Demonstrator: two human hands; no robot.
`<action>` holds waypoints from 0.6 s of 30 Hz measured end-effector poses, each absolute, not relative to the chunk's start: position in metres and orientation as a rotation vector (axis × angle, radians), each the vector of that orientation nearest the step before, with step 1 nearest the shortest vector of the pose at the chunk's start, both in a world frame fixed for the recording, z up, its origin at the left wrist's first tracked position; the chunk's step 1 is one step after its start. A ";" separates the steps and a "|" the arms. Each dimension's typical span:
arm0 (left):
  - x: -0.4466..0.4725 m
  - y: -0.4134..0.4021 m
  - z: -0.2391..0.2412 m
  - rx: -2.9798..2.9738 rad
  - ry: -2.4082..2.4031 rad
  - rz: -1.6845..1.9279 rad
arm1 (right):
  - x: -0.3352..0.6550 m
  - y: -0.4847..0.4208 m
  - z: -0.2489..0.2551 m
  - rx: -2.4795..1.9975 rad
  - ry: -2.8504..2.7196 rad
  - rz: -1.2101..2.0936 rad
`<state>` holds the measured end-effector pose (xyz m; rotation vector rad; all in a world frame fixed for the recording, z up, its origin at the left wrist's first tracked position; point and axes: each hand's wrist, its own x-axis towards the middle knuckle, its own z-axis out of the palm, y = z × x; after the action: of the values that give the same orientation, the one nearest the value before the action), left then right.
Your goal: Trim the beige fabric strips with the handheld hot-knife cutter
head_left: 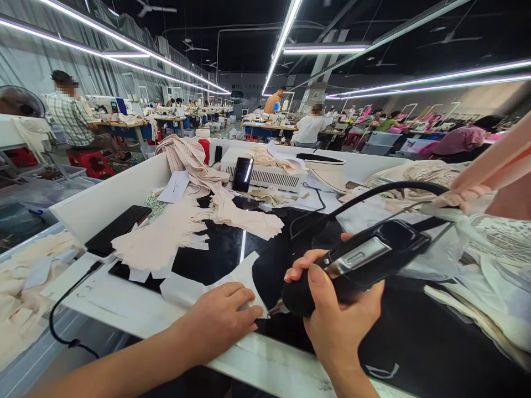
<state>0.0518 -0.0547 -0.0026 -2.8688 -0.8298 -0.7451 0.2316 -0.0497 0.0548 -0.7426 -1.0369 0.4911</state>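
1. White cloth, a single thin piece, lies directly under my left hand, its narrow end reaching past my fingertips; I take this white cloth as my landmark.
2. My left fingers lie close together and bent over the cloth, pressing down; whether thumb and finger also pinch it, I cannot tell.
3. Just right of the white cloth, my right hand wraps around a black handheld tool, thumb on the near side, its pointed metal tip by the cloth's end. Whether they touch, I cannot tell.
4. Beneath the cloth is a glossy black panel; the white table edge runs on the near side.
5. Left of the cloth and beyond it, a pale cloth pile crowds close.
6. Beyond, a thin bare gap separates it from a pale strip.
7. Widest room is well right of it, over a dark surface.
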 end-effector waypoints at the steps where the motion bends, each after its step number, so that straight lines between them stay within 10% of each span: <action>1: 0.052 -0.055 -0.002 -2.876 -0.829 -0.740 | 0.232 -0.050 0.055 -0.742 -1.038 0.490; 18: 0.052 -0.057 0.000 -2.880 -0.853 -0.720 | 0.230 -0.043 0.063 -0.761 -0.964 0.489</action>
<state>0.0522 -0.0565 -0.0004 -2.8804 -0.8534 -0.7199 0.2305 -0.0434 0.0629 -0.7607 -0.9642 0.4891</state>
